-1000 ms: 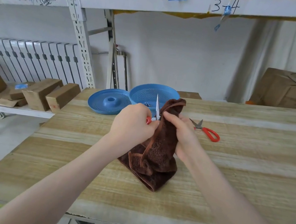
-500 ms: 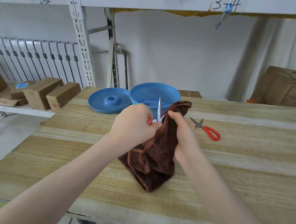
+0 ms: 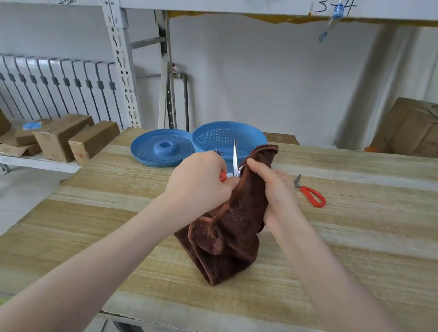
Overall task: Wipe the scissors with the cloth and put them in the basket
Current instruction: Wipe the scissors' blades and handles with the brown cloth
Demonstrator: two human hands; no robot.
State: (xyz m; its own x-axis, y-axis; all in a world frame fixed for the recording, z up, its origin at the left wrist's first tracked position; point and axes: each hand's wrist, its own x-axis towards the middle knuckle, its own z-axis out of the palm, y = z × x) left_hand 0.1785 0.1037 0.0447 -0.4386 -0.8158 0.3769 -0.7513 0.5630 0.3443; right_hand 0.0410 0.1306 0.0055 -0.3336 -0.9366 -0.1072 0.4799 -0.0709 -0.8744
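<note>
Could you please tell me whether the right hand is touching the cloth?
Touching. The head view shows the right hand gripping the cloth, fingers curled round its upper part.

Table: bare wood wide open to the right and along the near edge. Basket at the far edge, mouth up, directly behind both hands. Held scissors, gripped by left hand, point up across its near rim. Something small lies inside, possibly more scissors. Lid lies flat against the basket's left side and blocks that flank. Spare scissors on the wood just right of right hand. Cloth hangs from that hand to the tabletop, filling the gap between the forearms.
</note>
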